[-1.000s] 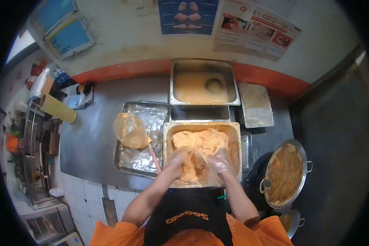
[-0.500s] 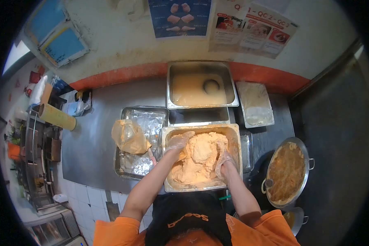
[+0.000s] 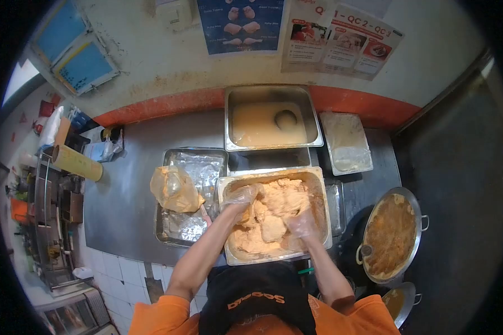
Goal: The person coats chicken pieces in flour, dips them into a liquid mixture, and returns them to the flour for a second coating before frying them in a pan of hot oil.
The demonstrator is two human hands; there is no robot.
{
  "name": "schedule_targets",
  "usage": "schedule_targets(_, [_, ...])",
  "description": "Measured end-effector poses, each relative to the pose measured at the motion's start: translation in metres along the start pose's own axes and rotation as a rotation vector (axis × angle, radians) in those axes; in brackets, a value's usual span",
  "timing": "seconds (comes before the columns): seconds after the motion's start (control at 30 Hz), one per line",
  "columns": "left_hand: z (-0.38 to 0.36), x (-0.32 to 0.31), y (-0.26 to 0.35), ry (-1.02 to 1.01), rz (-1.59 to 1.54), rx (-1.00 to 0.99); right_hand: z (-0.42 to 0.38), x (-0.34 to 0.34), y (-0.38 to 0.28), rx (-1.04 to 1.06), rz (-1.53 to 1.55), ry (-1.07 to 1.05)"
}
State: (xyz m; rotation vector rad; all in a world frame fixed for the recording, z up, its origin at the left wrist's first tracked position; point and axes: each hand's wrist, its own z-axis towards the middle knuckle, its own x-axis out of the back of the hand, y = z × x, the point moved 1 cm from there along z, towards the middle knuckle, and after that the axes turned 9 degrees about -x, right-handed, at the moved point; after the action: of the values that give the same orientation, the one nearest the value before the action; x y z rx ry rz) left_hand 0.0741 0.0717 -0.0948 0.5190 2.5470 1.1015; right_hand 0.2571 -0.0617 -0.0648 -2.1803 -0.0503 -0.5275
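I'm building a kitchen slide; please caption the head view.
Gloved left hand and right hand in a pale-orange floury mix inside a metal pan, a second pan of cloudy liquid behind.

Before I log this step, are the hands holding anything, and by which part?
Cannot tell: the left hand and right hand are both in the metal pan, at the floury mixture, but blur and the mixture obscure any hold.

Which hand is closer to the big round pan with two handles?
Right. The right hand is in the right half of the metal tub, with the pan off to its right. The left hand is in the tub's left half, farther away.
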Motion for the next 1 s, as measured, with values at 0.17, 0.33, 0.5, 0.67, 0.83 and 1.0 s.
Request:
schedule_targets(0.17, [-0.044,-0.01,0.015,0.074,0.444,-0.1,-0.052,-0.014,-0.054,0.078,-0.462,0.013])
schedule_targets(0.33, [-0.08,0.0,-0.058,0.207,0.631,-0.378,-0.006,0.048,-0.07,0.013,-0.163,-0.003])
schedule_targets(0.5, [-0.084,-0.01,-0.058,0.126,-0.561,-0.151,0.077,0.019,-0.012,-0.005,-0.725,0.077])
schedule_targets(0.67, [-0.069,-0.02,-0.042,0.338,-0.606,-0.016,0.116,0.006,0.019,-0.147,-0.321,-0.302])
schedule_targets(0.83, [-0.049,-0.018,-0.048,0.204,-0.674,-0.005,0.123,-0.027,0.028,-0.268,-0.288,-0.198])
schedule_targets(1.0, [-0.058,-0.013,-0.043,0.166,-0.786,-0.009,0.042,-0.016,-0.045,-0.143,-0.136,-0.105])
